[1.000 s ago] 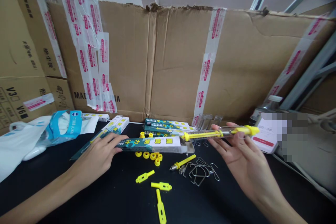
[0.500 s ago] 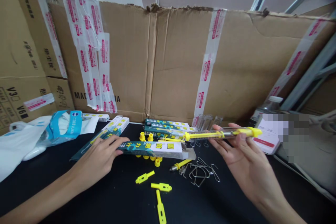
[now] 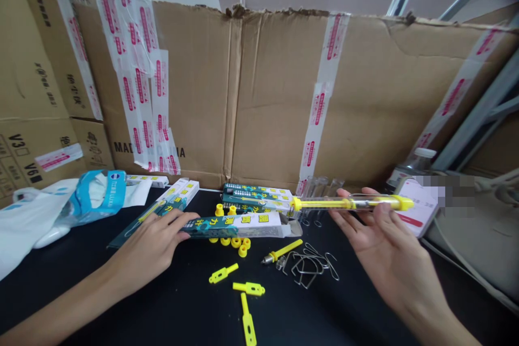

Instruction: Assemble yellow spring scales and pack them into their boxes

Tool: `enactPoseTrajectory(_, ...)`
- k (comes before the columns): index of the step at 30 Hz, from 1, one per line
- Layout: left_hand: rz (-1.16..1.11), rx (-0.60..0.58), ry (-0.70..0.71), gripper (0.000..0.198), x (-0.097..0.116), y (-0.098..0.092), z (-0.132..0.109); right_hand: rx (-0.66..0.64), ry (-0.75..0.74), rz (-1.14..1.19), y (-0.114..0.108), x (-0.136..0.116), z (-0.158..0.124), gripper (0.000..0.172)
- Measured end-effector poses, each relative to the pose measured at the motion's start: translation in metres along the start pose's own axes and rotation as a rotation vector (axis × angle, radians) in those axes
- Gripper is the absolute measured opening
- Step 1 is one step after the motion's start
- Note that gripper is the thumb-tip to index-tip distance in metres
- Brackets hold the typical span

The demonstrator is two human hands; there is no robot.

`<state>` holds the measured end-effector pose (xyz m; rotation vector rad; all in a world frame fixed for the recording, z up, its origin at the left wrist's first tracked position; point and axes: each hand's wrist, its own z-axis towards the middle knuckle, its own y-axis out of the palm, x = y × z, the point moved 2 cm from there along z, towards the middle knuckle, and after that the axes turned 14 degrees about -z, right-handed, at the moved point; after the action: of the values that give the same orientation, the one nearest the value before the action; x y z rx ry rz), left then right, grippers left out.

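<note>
My left hand point(image 3: 152, 246) grips the left end of a slim printed carton point(image 3: 239, 224), dark green and white with yellow lettering. Its right end is open, with the flap sticking out. In my right hand point(image 3: 389, 251) lies a tubular spring scale point(image 3: 324, 204), a clear tube with yellow parts, held level between thumb and fingers. The scale's left tip is just above and beyond the carton's open end. Below the carton lie several yellow caps point(image 3: 236, 243), a yellow rod with a metal spring end point(image 3: 284, 251) and a heap of bent metal hooks point(image 3: 310, 267).
Yellow flat-headed rods point(image 3: 249, 288) lie at the front of the black table point(image 3: 174, 303). More cartons point(image 3: 259, 193) and clear tubes point(image 3: 320, 188) stand behind. A blue-white packet point(image 3: 99, 194) is at left; a phone point(image 3: 417, 205) and bottle point(image 3: 421, 159) at right. Cardboard walls point(image 3: 275, 97) enclose the back.
The spring scale has shifted slightly right and come level, its left tip now a little higher. The carton's open end has risen slightly. My left hand has stayed in place.
</note>
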<state>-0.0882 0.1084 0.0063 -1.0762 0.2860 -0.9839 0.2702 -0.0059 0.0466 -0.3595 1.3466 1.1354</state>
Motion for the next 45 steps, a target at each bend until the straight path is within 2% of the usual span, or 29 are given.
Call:
enactPoseTrajectory(12, 0.013, -0.047, 0.001, 0.035, 0.001, 0.002, -0.001, -0.013, 0.02, -0.006, 0.002, -0.001, -0.003, 0.017)
enactPoseTrajectory(24, -0.025, -0.015, 0.004, 0.035, -0.001, 0.001, -0.001, -0.027, 0.079, 0.041, 0.0, 0.002, -0.003, 0.017)
enactPoseTrajectory(37, -0.046, 0.046, -0.05, 0.034, -0.002, 0.001, 0.0, -0.084, -0.082, -0.08, -0.005, 0.007, -0.002, 0.018)
enactPoseTrajectory(45, -0.07, 0.046, -0.041, 0.034, -0.002, 0.0, -0.001, -0.166, -0.076, -0.173, 0.002, 0.015, -0.008, 0.022)
